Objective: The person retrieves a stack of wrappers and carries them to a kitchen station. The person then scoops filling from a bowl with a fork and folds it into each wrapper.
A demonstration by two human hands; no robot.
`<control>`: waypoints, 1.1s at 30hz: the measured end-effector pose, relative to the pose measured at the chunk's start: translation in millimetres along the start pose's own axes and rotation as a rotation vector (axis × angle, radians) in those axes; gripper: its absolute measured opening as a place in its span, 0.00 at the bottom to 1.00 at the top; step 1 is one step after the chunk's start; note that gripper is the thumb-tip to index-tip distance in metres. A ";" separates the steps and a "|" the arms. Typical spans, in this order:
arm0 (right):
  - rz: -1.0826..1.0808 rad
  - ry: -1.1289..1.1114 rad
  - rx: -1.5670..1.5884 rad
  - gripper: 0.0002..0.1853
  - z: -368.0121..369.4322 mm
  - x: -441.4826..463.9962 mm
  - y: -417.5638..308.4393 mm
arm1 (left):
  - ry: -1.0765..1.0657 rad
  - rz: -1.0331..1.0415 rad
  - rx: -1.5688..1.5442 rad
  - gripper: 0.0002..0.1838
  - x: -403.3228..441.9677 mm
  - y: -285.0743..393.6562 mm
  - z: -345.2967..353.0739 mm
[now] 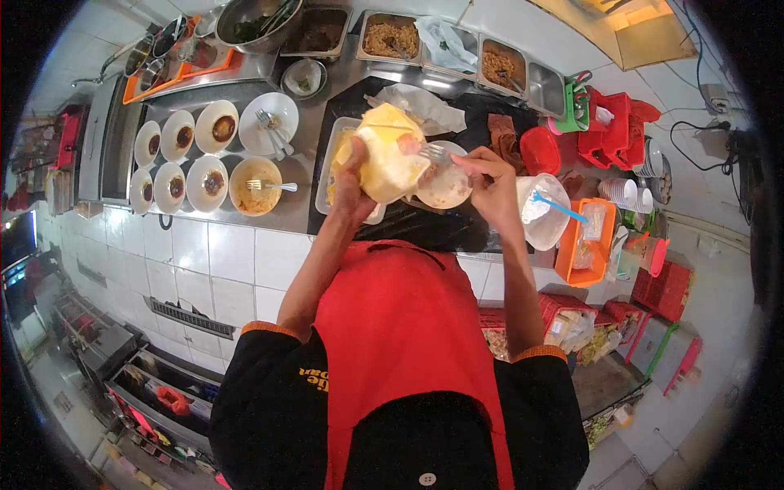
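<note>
My left hand [352, 184] is closed around a stack of yellow wrappers [392, 135], lifted above the dark counter. My right hand [490, 175] grips a fork [433, 153], its tines at the right side of the stack near a pinkish filling. Below the fork stands a white bowl [445, 189] with pale pink paste in it. Partly hidden behind my left hand, a white tray [378, 214] holds more yellow pieces. A crumpled clear plastic bag [437, 110] lies just beyond the stack.
Several white bowls [207, 184] with dark sauce stand at the left, beside a bowl with a fork [245, 200] and a plate [282, 110]. Metal food trays [390, 39] line the back. At the right are a white tub [535, 214], an orange basket [572, 265] and red baskets [608, 147].
</note>
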State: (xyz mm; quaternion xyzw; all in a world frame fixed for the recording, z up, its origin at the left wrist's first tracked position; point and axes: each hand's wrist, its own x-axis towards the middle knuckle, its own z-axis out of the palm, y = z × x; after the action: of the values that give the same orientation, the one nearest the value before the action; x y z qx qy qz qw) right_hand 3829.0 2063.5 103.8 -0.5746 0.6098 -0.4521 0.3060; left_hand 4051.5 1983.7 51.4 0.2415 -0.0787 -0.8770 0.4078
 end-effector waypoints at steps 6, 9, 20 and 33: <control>0.179 -0.240 0.222 0.17 -23.0 2.7 -12.4 | 0.089 0.052 0.130 0.34 -3.0 6.5 1.8; 0.130 -0.265 0.142 0.16 -20.6 14.9 -10.2 | 0.032 -0.014 0.095 0.33 -4.1 1.4 6.1; 0.221 -0.184 -0.111 0.18 -58.1 -13.2 69.2 | 0.216 0.113 0.139 0.32 32.0 -6.9 -42.5; 0.415 -0.202 -0.834 0.13 24.6 -73.9 119.7 | 0.200 0.045 0.119 0.29 17.6 4.4 -78.1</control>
State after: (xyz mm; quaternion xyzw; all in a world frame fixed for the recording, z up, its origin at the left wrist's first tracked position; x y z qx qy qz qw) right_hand 3811.5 2122.5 -25.0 -0.5555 0.8083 -0.0400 0.1911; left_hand 4082.9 1972.2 -21.5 0.3497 -0.0952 -0.8329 0.4182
